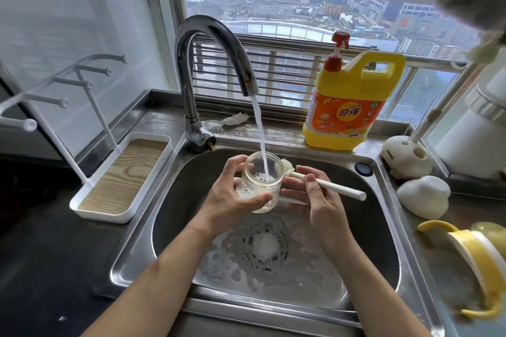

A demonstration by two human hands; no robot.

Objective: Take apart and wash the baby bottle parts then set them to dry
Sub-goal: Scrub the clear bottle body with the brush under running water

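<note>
Clear cylindrical bottle (258,187), foamy; slim white brush (338,189) beside.

Bottle (261,183) in left hand (232,197) under tap stream (261,139); brush (325,185) in right hand (317,200)

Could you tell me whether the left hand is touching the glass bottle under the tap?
Touching. The head view shows the left hand gripping the glass bottle, fingers curled round its far side and thumb pressed across its front.

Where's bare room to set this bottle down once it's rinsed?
The rack tray left of the sink is bare for the bottle, and so is the dark counter before it. Right of the sink is crowded: white cap, yellow collar, brush stand.
</note>
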